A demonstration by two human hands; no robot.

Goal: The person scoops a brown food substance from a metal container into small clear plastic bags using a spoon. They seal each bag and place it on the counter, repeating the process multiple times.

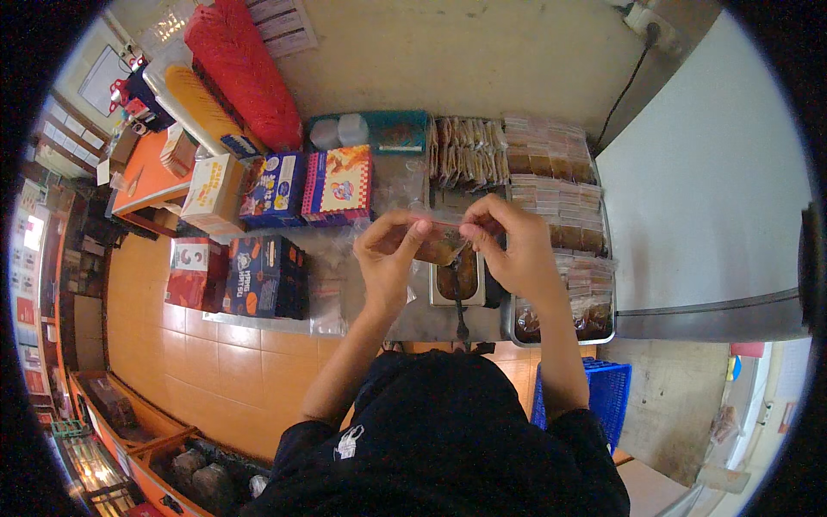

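My left hand point(392, 249) and my right hand point(507, 242) pinch the two ends of the red-striped top of a small clear zip bag point(442, 249), with brown contents low in it. The bag hangs over a rectangular metal pan point(442, 294) of dark brown sauce. A dark-handled utensil point(460, 320) rests in that pan, its handle towards me. Right of the pan, a large metal tray point(612, 284) bears rows of filled bags point(585, 242). Behind my hands more filled bags point(468, 152) stand packed upright in a container.
Printed cardboard boxes point(268, 274) stand on the metal table point(362, 323) at the left. A teal tray point(417, 132) with white tubs lies at the back, near a large red plastic bundle point(249, 71). A blue plastic crate point(607, 394) is below at the right.
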